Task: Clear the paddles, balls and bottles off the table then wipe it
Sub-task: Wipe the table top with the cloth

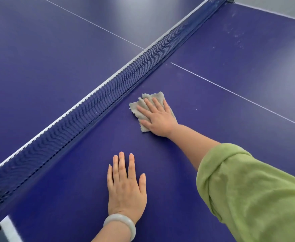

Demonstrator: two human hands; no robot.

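The right hand (158, 117) lies flat, fingers straight and spread, pressing a crumpled grey cloth (152, 97) onto the blue table (230, 145), close beside the net (94, 110) and on the near side of the thin white line (239, 96) that runs away from it. The left hand (125, 187) rests palm down on the bare top with fingers straight, holding nothing, nearer the table's side edge. It wears a pale bangle (120, 224) at the wrist, and the right arm has a rolled green sleeve (248, 189).
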